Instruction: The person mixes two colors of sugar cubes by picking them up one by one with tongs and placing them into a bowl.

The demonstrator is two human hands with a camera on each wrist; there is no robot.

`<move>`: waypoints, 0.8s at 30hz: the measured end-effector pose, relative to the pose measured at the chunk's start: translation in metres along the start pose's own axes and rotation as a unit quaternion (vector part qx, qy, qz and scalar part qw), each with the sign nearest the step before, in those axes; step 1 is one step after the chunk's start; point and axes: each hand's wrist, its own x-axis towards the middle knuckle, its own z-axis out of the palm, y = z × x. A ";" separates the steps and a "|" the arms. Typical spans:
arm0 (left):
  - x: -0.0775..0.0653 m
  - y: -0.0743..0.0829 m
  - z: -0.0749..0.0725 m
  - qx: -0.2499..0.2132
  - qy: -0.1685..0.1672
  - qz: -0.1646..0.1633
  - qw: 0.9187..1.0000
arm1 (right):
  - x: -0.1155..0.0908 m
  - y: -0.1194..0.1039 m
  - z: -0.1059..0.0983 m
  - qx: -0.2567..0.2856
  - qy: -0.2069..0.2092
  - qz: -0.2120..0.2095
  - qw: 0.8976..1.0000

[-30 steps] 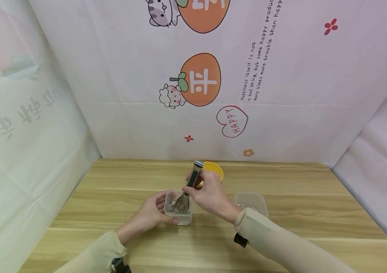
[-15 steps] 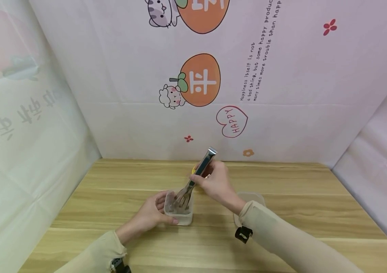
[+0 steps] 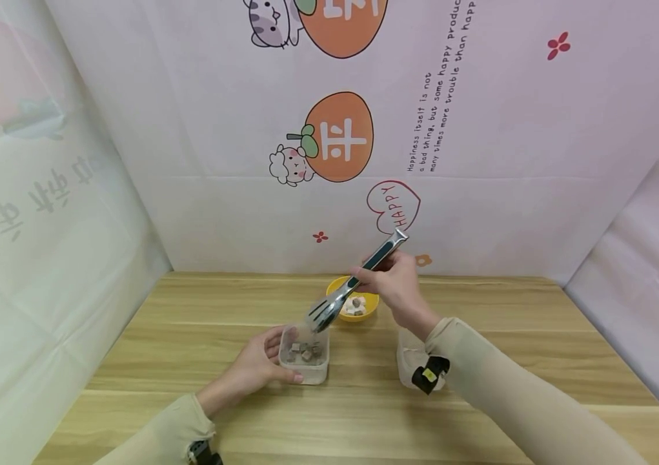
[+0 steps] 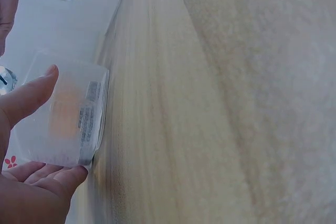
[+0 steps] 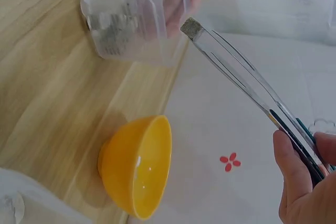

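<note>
My left hand [image 3: 262,357] holds a translucent plastic box [image 3: 313,374] on the table, thumb at the near side and fingers at the far side. Several small grey-brown cubes [image 3: 306,352] lie inside it. With my right hand [image 3: 400,289] I grip metal serving tongs [image 3: 358,279] with dark handle inlays, tilted down to the left. Their tips are above the box's far rim. In the right wrist view the tongs pinch one greyish cube [image 5: 192,28] at the tips. Just behind the box stands a yellow bowl [image 5: 123,166]; white and grey-brown pieces [image 3: 355,305] show in it.
Another translucent box [image 3: 408,367] stands to the right, partly hidden by my right sleeve and wrist strap. Behind the wooden table [image 3: 213,303] rises a white printed cloth [image 3: 236,219], with more cloth at both sides.
The tongs have come up out of the box with a cube, and my right hand has moved up and right. My left hand stays on the box.
</note>
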 end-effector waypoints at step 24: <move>-0.001 0.001 0.001 0.002 0.010 -0.004 1.000 | 0.041 0.018 -0.063 -0.108 0.149 0.020 0.983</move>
